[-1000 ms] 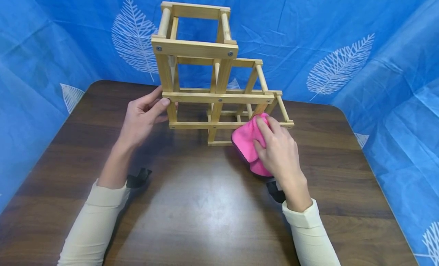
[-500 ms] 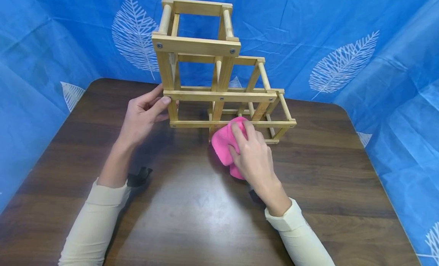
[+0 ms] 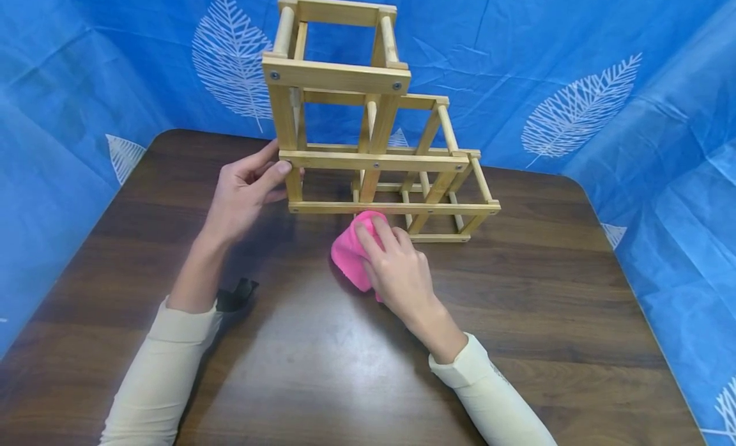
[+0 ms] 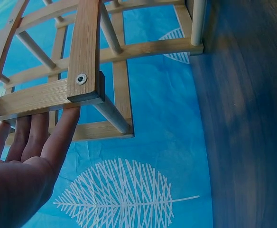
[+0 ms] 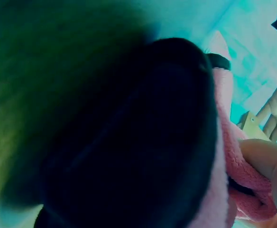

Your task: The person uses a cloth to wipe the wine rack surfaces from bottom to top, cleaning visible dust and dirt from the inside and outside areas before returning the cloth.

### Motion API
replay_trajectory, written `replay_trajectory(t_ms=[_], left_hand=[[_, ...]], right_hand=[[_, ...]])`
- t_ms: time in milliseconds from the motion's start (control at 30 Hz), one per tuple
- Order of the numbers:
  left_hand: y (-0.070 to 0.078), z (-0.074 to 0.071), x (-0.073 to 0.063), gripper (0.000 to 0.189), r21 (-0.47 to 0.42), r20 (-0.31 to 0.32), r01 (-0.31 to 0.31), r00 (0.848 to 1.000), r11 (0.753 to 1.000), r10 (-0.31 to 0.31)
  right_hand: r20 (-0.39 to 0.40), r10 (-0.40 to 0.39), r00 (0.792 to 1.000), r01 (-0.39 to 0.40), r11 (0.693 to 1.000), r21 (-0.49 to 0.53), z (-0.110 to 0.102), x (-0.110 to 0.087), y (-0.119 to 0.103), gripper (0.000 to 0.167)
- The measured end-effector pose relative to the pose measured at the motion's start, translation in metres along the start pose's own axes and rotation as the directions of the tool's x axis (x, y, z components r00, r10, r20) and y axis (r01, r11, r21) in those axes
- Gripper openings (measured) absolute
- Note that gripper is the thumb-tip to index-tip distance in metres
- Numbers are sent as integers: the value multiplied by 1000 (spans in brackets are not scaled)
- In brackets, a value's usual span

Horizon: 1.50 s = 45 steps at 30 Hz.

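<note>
A stepped wooden rack (image 3: 336, 78) of pale slats and dowels stands near the back of the table. My left hand (image 3: 241, 187) grips its left side, thumb on the front and fingers behind. In the left wrist view, the fingers (image 4: 62, 135) of that hand reach round a slat beside a screw head. My right hand (image 3: 397, 270) holds a pink cloth (image 3: 349, 254) bunched under its fingers, against the lower front rail (image 3: 397, 208) near the middle. Dark-edged folds of the pink cloth (image 5: 233, 142) show in the right wrist view, where much is dark and blurred.
A brown wood-grain table (image 3: 546, 292) lies under everything. Blue sheets (image 3: 460, 37) printed with white leaves hang behind it and along both sides. A black strap end (image 3: 237, 296) sticks out from the left wrist.
My right hand has slid the pink cloth leftward along the lower front rail, from the right part to the middle. My left hand keeps its hold on the rack.
</note>
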<state>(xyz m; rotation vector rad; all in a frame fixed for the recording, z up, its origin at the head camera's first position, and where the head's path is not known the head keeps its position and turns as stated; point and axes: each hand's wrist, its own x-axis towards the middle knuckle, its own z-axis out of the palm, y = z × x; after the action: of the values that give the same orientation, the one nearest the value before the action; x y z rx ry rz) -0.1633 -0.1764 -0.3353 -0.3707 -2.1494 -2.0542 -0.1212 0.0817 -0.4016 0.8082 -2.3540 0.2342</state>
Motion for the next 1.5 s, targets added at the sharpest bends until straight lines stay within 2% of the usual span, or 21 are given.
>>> replay_trajectory(t_ms=[200,433,533,767,1033,1267,1500], left_hand=[[0,1,0,48,16,2,1,1000,1000,-1],[0,1,0,48,32,16,-14,1000,999,13],[1,0,-1,48,36,14,-23,1000,999,22],[2,-2,-1,48,40,13,-17,1000,999,16],[0,-1,0,48,39,30,-15,999,999,13],[2,-2,0,48,37,39,-11,999,999,9],[3,-2,1,49,84,31,-3,1000,996,0]], right_hand=[[5,6,1000,-6,1000,11,5,-2,2,49],[126,56,990,-63,997,52,7,0,10,55],[181,39,983,-54,996,77,5,4,13,53],[340,3,940,-26,998,63,4,11,17,40],[476,79,876,-95,995,11,2,7,28,44],[514,90,853,-102,995,-5,-2,3,37,37],[533,121,837,-127,992,-25,-7,-4,47,34]])
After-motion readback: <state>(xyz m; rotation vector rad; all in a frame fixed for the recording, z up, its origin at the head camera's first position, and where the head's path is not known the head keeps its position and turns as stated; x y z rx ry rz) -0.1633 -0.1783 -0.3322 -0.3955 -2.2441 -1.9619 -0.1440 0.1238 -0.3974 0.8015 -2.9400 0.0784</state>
